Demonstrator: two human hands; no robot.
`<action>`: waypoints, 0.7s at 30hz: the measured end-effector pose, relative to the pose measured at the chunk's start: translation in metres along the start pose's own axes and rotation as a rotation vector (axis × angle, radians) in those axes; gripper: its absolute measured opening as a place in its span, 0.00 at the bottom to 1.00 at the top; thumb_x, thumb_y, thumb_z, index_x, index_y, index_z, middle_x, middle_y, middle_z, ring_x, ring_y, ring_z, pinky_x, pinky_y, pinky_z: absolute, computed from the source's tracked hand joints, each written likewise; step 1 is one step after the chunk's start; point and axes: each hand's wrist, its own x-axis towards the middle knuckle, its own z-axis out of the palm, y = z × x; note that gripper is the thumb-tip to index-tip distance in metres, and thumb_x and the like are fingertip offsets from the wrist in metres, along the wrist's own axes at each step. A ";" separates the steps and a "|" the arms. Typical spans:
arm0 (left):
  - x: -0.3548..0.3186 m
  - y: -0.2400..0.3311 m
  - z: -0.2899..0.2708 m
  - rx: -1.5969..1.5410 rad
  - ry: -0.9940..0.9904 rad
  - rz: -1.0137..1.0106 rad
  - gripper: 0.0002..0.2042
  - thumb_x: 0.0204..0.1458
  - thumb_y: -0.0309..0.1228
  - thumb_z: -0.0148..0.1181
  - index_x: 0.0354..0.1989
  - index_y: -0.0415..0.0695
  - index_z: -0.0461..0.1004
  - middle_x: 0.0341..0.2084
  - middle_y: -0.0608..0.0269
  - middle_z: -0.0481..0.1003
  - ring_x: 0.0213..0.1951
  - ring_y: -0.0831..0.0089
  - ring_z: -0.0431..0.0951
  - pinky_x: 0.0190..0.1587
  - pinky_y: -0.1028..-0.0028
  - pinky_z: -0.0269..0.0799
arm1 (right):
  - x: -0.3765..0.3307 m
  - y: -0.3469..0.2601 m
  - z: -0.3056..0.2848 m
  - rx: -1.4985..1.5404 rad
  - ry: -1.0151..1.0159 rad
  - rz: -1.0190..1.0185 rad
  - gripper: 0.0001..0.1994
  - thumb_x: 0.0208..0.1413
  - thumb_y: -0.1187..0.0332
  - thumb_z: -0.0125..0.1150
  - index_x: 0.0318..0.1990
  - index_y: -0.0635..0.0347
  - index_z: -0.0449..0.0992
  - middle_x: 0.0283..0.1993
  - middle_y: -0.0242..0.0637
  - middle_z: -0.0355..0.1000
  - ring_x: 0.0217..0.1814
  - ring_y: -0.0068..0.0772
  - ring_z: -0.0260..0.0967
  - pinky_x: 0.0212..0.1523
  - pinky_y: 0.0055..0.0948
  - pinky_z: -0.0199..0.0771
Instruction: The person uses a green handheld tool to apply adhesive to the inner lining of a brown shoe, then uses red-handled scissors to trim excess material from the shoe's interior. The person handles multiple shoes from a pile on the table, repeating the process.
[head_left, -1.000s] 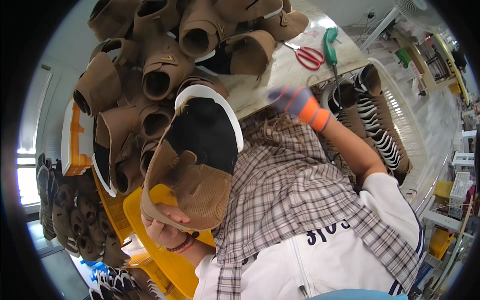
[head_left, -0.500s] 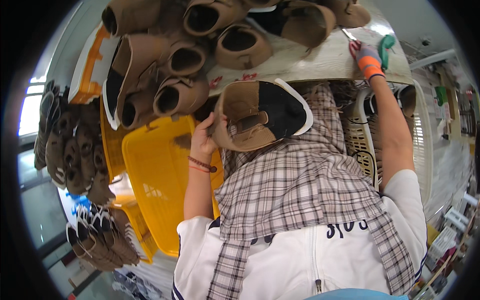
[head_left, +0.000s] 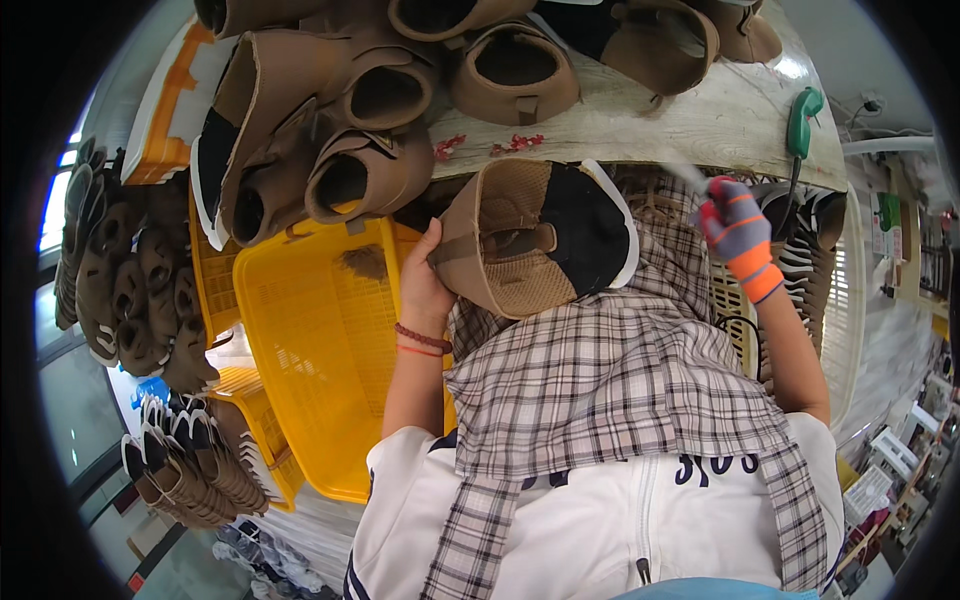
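Note:
My left hand (head_left: 428, 272) grips a brown shoe upper (head_left: 470, 235) by its heel end, the thumb outside. The upper lies sideways over my apron, its mesh lining and black front (head_left: 585, 228) edged in white facing up. In my gloved right hand (head_left: 738, 235) is a pair of scissors (head_left: 714, 198) with red handles. Their blades are smeared by motion and point toward the table edge, apart from the upper. The glove is grey and orange.
Several brown shoe uppers (head_left: 510, 65) crowd the pale table (head_left: 620, 130), beside red scraps (head_left: 517, 144). A green-handled tool (head_left: 803, 122) sits at the table's right corner. Yellow crates (head_left: 310, 370) stand left; a pale basket (head_left: 840, 300) with uppers stands right.
My right hand has lifted the scissors off the table and brought them nearer to me, toward the upper. My left hand still holds the upper in nearly the same place.

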 end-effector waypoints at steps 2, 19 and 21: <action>0.003 0.002 0.008 -0.087 0.041 -0.062 0.18 0.56 0.41 0.56 0.45 0.36 0.71 0.36 0.56 0.75 0.37 0.69 0.75 0.37 0.73 0.73 | 0.019 -0.048 -0.004 -0.126 -0.175 -0.269 0.23 0.35 0.68 0.69 0.42 0.59 0.69 0.38 0.42 0.68 0.42 0.48 0.66 0.45 0.39 0.68; 0.007 0.012 0.015 -0.184 -0.088 -0.198 0.17 0.58 0.36 0.53 0.50 0.37 0.69 0.40 0.55 0.76 0.40 0.67 0.77 0.42 0.69 0.76 | 0.036 -0.064 0.050 -0.464 -0.322 -0.549 0.23 0.38 0.56 0.68 0.42 0.56 0.72 0.33 0.37 0.71 0.36 0.40 0.70 0.41 0.37 0.69; 0.010 0.010 0.010 -0.197 -0.115 -0.199 0.18 0.58 0.36 0.53 0.51 0.37 0.68 0.44 0.54 0.75 0.43 0.65 0.76 0.46 0.67 0.74 | 0.032 -0.059 0.046 -0.459 -0.454 -0.378 0.25 0.39 0.53 0.67 0.43 0.57 0.72 0.35 0.37 0.72 0.39 0.39 0.70 0.42 0.36 0.69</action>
